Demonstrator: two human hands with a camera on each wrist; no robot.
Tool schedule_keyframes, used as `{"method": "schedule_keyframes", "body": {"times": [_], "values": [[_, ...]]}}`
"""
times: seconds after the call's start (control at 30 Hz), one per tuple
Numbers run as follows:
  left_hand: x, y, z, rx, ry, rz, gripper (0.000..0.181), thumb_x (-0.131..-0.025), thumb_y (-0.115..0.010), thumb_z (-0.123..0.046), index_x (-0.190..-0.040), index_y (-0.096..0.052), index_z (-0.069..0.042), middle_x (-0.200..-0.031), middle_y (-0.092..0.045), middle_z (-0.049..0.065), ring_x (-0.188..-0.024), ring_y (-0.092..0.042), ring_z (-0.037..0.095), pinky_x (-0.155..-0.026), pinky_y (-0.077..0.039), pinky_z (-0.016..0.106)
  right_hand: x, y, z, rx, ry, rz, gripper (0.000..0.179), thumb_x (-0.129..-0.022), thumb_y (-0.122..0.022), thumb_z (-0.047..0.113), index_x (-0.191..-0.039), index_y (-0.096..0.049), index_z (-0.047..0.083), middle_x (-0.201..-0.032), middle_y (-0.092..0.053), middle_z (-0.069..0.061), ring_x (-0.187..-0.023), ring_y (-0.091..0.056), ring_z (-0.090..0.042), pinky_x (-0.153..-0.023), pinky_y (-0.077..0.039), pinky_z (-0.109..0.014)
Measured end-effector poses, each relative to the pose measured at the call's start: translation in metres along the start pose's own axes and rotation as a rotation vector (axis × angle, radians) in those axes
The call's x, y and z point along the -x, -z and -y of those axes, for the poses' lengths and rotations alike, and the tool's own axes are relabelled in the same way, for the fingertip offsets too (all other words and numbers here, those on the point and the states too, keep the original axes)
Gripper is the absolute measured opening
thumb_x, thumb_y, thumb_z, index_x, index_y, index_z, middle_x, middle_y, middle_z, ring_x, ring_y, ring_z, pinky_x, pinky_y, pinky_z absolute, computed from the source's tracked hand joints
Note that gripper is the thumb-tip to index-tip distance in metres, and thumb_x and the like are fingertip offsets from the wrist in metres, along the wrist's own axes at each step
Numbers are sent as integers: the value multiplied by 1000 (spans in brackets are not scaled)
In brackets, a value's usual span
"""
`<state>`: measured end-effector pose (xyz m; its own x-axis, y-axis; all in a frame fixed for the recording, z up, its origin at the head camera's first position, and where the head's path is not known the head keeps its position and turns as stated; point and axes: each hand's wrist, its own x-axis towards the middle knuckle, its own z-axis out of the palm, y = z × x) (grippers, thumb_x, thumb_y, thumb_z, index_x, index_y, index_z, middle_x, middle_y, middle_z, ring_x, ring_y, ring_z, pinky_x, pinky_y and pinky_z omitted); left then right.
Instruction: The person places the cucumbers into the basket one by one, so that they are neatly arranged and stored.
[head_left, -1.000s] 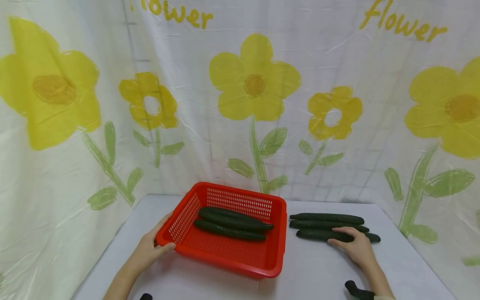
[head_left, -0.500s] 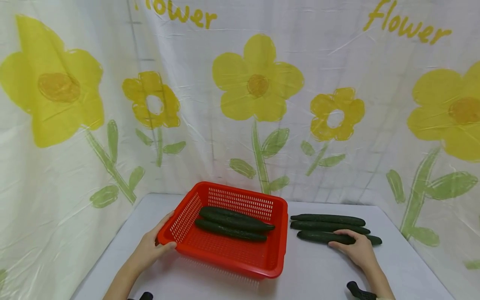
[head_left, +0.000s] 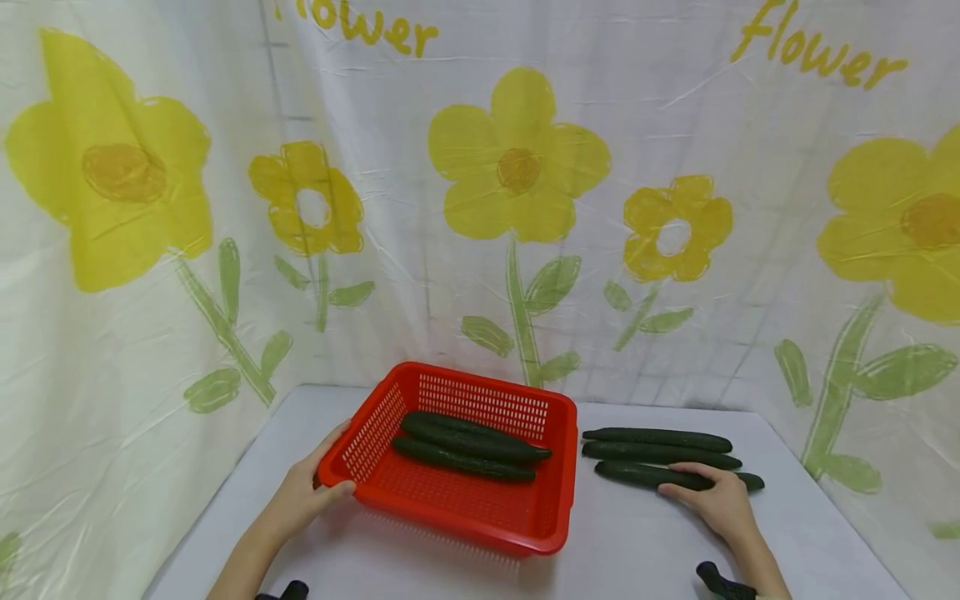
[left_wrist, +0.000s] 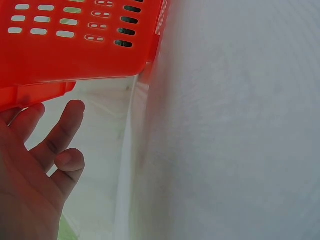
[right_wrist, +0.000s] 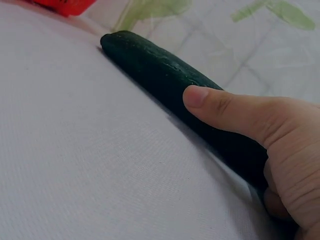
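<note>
My left hand (head_left: 302, 497) grips the left front corner of a red plastic basket (head_left: 450, 522), thumb at the front rim and fingers along the left side. In the left wrist view, fingertips (left_wrist: 74, 111) reach up under the rim. Several dark green cucumbers (head_left: 468, 442) lie together inside the basket. To its right, my right hand (head_left: 722, 502) holds the nearest cucumber (head_left: 633, 474) of a row of three, which lies along the table. In the right wrist view the thumb (right_wrist: 197, 97) presses on its side; the other fingers are mostly hidden.
Behind the held one lie a middle cucumber (head_left: 637, 452) and a far cucumber (head_left: 660, 437), roughly parallel. A white cloth covers the table (head_left: 630, 550). A curtain (head_left: 405, 275) printed with yellow flowers hangs directly behind the table.
The view has shifted slightly. My right hand's fingers have come a little nearer to me, off the middle cucumber's edge. My left hand stays on the basket, which has not visibly moved.
</note>
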<state>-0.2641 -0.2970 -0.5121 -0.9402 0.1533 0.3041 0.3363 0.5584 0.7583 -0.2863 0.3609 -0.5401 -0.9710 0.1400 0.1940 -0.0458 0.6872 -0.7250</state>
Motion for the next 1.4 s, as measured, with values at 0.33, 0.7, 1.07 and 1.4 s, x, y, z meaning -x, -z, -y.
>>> {"method": "schedule_keyframes", "body": {"times": [0.33,0.7,1.07,1.4], "values": [[3,1,-3,9,-35,-2,90,-91,-81,-20,-168,-35,-23,-155,-54,23,-121,-60,5,-91,-54,23,4,-4,0,2,22,-28,52,-77,-95,43,-115,-83,10,-128,-74,-22,-127,-61,-49,-105,-47,-63],[4,1,-4,9,-27,-1,90,-91,-81,-19,-168,-34,-22,-153,-56,25,-117,-61,5,-89,-55,23,3,4,11,-25,-30,-20,60,-78,-93,49,-121,-81,8,-133,-72,-22,-133,-57,-50,-106,-45,-65],[3,1,-7,16,-36,2,90,-91,-80,-20,-168,-33,-23,-152,-56,26,-117,-60,3,-87,-56,23,-1,12,26,-78,-93,-56,67,-76,-93,55,-124,-80,9,-137,-69,-22,-137,-54,-46,-110,-42,-62],[1,2,-5,15,-42,-4,90,-91,-80,-20,-168,-34,-21,-151,-56,27,-116,-61,3,-87,-56,23,0,28,48,-162,-126,-52,68,-79,-92,50,-130,-77,8,-145,-63,-23,-145,-45,-47,-112,-38,-66]]}}
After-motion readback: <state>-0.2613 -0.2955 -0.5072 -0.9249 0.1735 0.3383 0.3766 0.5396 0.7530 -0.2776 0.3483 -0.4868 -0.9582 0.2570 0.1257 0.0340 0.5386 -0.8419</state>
